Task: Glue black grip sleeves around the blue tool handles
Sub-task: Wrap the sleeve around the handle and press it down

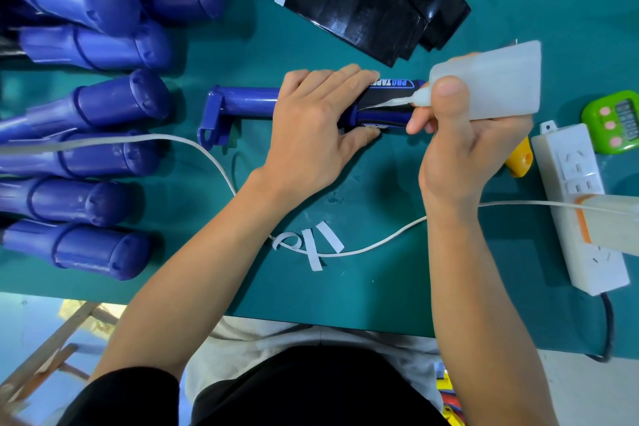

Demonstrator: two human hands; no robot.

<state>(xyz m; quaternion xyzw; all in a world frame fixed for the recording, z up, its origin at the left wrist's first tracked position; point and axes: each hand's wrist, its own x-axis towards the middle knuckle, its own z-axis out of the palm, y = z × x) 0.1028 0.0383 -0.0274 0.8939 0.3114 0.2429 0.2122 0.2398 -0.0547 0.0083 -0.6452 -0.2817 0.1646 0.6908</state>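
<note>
1. Lying in rows at the far left of the green counter (380, 287), the spare blue handles (96, 107) point their butt ends toward the middle, and a white cable (193, 140) curves across them.
2. Left of centre, the blue tool handle (249, 102) lies crosswise on the counter, its hooked end pointing left.
3. The left hand (311, 121) holds it down, fingers pressed together over the top and thumb against the near side.
4. Just right of that hand, the black grip sleeve (390, 104) wraps the handle, with one edge lifted open.
5. The nozzle of a translucent glue bottle (491, 79) sits in that opening.
6. The right hand (463, 149) grips the bottle, thumb across its shoulder and fingers curled beneath.
7. Above, a stack of black sleeves (373, 3) is fanned out; white paper strips (326, 242) lie near the cable below.
8. At the far right sit a yellow object (520, 157), a white power strip (581, 204) and a green timer (615, 121).
</note>
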